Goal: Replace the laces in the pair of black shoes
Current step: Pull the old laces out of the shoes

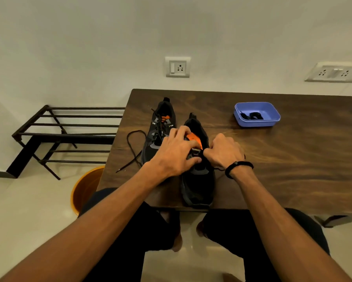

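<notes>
Desk: dark wood grain, filling the centre and right of the frame.

Near shoe: black with an orange lining, at centre frame, toe at the desk's lower edge. Both hands work at its eyelet area.

Left hand: palm down over the shoe's throat, fingers curled onto the upper; whether it pinches the lace cannot be told.

Right hand: fingers curled tight, pinching a black lace at the shoe's right side; a black band sits on that wrist.

Far shoe: black, just left of the near one and touching it, partly laced.

Loose lace: black, looped on the desk left of the far shoe.

Blue box: upper right of the desk, well apart from the shoes, holding small dark items.

Shoe rack: black metal, left of frame. Orange bin: on the floor below it.
</notes>
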Motion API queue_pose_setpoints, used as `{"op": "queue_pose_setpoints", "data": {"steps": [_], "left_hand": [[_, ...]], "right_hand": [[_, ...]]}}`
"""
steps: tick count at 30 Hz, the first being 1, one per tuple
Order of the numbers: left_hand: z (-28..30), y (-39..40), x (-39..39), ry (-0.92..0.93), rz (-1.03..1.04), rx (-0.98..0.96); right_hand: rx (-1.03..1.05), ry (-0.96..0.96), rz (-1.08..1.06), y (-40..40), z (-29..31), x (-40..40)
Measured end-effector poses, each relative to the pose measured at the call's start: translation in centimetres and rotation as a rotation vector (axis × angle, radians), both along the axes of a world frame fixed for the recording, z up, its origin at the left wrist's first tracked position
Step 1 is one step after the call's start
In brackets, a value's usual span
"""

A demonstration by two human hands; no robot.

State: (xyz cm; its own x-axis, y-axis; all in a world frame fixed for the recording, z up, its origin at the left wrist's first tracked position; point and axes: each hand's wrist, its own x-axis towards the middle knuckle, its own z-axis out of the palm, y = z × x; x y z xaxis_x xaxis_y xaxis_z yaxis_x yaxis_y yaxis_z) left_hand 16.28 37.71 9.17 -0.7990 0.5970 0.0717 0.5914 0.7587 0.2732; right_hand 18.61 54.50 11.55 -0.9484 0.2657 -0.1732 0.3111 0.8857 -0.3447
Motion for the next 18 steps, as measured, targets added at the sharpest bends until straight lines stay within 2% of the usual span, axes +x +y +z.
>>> {"op": "queue_pose_setpoints", "data": {"steps": [3,6,9,12,16,18], "left_hand": [[0.3,1.9,-1.2,-0.006,-0.087,-0.201],[-0.5,3.5,-2.1,-0.106,-0.060,-0.260],[0.2,3.9,-2.5,-0.049,-0.061,-0.331],[1.6,3.0,-2.8,-0.022,0.076,-0.262],[1.7,1.3,-2.4,0.068,0.383,-0.003],[1.6,0.8,-2.0,0.058,0.424,0.061]], "right_hand": [[-0.044,-0.028,0.007,0.5,0.2,-1.2],[-0.068,-0.045,0.015,0.7,-0.8,-1.8],[-0.107,-0.079,0.015,0.9,-0.9,-1.9],[-0.190,-0.151,0.028,0.8,-0.7,-1.8],[-0.167,-0.105,0.007,0.7,-0.8,-1.6],[-0.181,-0.110,-0.011,0.6,-0.7,-1.7]]}}
